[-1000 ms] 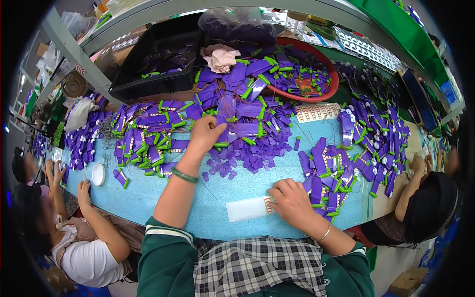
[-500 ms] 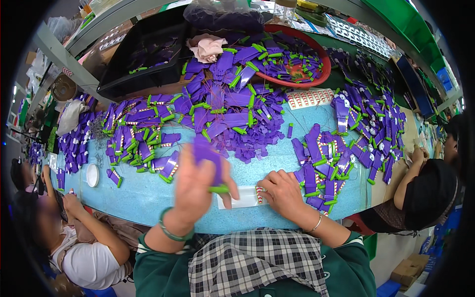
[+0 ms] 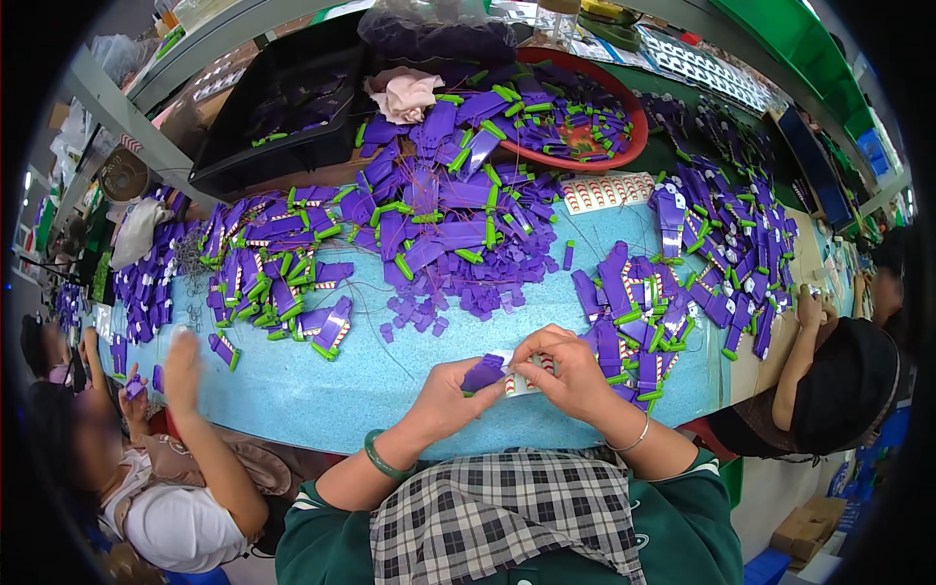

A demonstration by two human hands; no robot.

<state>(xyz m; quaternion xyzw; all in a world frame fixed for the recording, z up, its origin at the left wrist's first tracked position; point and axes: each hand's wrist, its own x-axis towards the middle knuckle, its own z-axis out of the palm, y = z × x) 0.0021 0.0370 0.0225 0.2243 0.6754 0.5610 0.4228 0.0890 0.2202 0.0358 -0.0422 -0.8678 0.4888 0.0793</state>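
My left hand (image 3: 450, 398) is closed round a flat purple piece (image 3: 484, 372), held just above the near side of the table. Close beside it, my right hand (image 3: 564, 369) pinches at a white strip of red-and-white striped stickers (image 3: 522, 382). The fingertips of both hands nearly meet at the end of the purple piece. My right fingers cover part of the strip, so whether a single sticker is lifted off cannot be made out.
Purple pieces with green ends lie in a middle heap (image 3: 429, 195), a left pile (image 3: 283, 258) and a right pile (image 3: 634, 312). Behind stand a red basin (image 3: 639, 136) and a black bin (image 3: 219, 175). A sticker sheet (image 3: 609, 192) lies farther back. Co-workers sit on both sides.
My left hand has brought the purple piece down and right, next to the striped strip. My right hand has lifted the strip off the table. The left co-worker's arm has reached forward.
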